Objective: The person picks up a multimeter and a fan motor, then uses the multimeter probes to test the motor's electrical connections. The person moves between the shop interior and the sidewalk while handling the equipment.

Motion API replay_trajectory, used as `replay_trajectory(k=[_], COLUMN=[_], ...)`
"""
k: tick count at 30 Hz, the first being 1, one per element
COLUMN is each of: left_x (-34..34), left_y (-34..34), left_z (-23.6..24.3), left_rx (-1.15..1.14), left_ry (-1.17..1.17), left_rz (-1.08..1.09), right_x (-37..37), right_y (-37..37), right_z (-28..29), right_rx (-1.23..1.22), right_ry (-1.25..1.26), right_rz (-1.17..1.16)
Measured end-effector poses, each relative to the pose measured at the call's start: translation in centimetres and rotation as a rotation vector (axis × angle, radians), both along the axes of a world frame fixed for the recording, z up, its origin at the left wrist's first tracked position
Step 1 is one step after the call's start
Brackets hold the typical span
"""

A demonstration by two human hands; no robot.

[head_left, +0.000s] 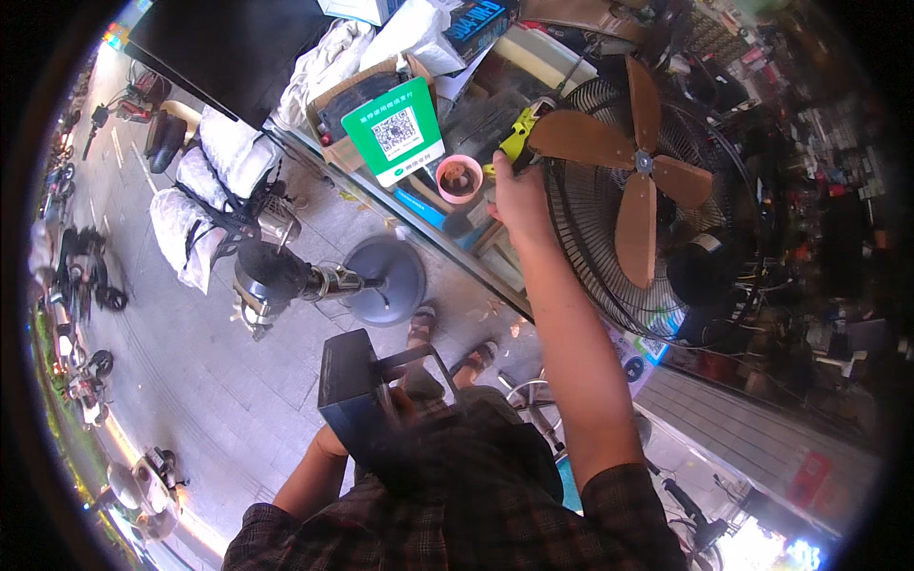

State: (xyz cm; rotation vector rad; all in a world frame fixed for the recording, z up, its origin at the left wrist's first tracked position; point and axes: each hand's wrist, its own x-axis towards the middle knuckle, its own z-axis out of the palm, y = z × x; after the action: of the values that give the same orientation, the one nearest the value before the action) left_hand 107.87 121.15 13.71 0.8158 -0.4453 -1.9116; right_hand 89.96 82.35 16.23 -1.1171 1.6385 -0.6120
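At the counter, my right hand (pixel 521 195) reaches out with its fingers closed on the lower end of a yellow-green plier-like tool (pixel 517 139). The tool's far end lies beside a fan blade. Close to my body, my left hand (pixel 332 439) supports a black box-shaped device (pixel 348 388) with a U-shaped bracket; most of its fingers are hidden behind the device. Left of my right hand stands a pink cup (pixel 459 181) with small dark things inside. A green payment sign (pixel 392 131) leans next to the cup.
A large fan (pixel 644 164) with brown blades and no front grille stands right of my right forearm. Below the counter edge, a fan stand with a round base (pixel 388 281) lies on the pavement. White bags (pixel 195 228) and parked motorbikes (pixel 90 271) are at the left.
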Motion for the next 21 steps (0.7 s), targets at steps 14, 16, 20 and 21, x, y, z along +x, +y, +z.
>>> replay_trajectory(k=[14, 16, 20, 21], left_x=[4.2, 4.8, 5.1, 5.4], left_y=[-2.8, -3.0, -3.1, -3.4], left_z=[0.5, 1.0, 1.8, 1.9], left_rx=[-0.195, -0.149, -0.097, -0.093], left_ry=[-0.114, -0.134, -0.005, -0.024], left_rz=[-0.167, -0.26, -0.176, -0.225], right_x=[2.8, 2.6, 4.7, 4.6], right_y=[-2.3, -1.7, -1.0, -1.1], right_z=[-3.5, -4.0, 0.0, 0.3], right_rx=[-0.138, -0.105, -0.009, 0.022], right_ry=[-0.097, -0.311, -0.676, -0.691], right_rz=[-0.328, -0.396, -0.484, -0.484])
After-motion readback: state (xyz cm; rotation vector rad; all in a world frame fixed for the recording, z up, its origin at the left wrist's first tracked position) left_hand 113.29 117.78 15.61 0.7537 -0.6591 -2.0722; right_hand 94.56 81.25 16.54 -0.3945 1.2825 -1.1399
